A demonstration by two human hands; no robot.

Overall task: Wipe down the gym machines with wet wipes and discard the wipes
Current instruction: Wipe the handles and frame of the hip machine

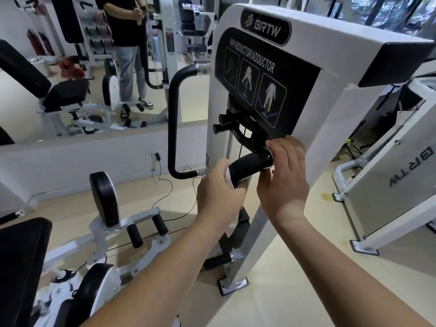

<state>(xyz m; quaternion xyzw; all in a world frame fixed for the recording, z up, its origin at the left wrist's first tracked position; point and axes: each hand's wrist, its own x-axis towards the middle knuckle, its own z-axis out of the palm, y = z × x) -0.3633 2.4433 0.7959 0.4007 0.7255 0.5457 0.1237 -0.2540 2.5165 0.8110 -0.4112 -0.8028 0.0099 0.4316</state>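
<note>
- The wet wipe [228,177] is a small white wad pressed against the lower part of the black handle [250,165]. Only a sliver of it shows between your fingers and the grip.
- Your left hand [218,192] curls round that wipe and the handle together, knuckles toward the camera.
- Your right hand [283,178] cups the glossy free end of the same handle, thumb over the top and fingers curled beneath.
- The handle juts out from the white machine [335,128], just under the lower edge of its black placard [264,86].
- The placard reads "HIP ABDUCTOR/ADDUCTOR" above three small exercise figures. A black oval badge [266,27] at the top edge of the frame reads "BRTW".
- A curved black bar [173,123] is fixed to the left edge of the frame.
- To the right stands a second white machine [389,190], with "BRTW" printed sideways on its panel.
- Lower left, a round black pad [103,199] stands upright on the machine's arm.
- The wall mirror [70,90] on the left reflects another bench and a person [127,31] in a dark top.
</note>
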